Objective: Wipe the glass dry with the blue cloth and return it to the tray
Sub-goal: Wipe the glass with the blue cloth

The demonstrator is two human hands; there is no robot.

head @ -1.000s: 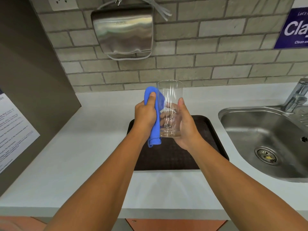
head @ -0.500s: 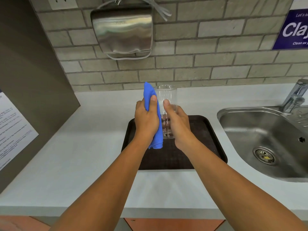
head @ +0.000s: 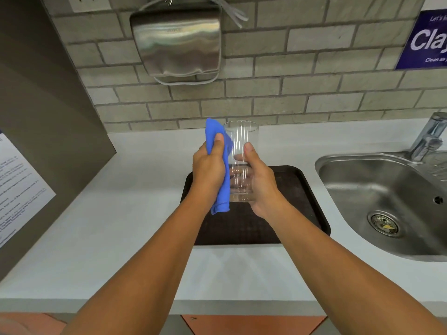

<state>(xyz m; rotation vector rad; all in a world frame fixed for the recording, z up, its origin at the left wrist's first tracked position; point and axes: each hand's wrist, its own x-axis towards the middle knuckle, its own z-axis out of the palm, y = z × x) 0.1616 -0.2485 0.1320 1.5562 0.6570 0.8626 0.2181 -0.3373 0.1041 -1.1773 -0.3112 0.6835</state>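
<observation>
A clear drinking glass [head: 242,139] is held upright above the dark brown tray [head: 297,189] on the white counter. My right hand [head: 262,182] grips its lower half, thumb up along the side. My left hand [head: 209,168] holds a folded blue cloth [head: 223,189] pressed against the glass's left wall. The cloth reaches from near the rim down past the base. Nothing stands on the visible part of the tray.
A steel sink [head: 387,201] with a tap [head: 428,136] lies to the right. A steel hand dryer [head: 177,42] hangs on the brick wall above. A grey panel with a printed notice [head: 19,189] stands on the left.
My right hand has turned the glass and shifted its grip, thumb now higher on the side. The cloth stays pressed on the left wall; both hands sit slightly lower than a second ago.
</observation>
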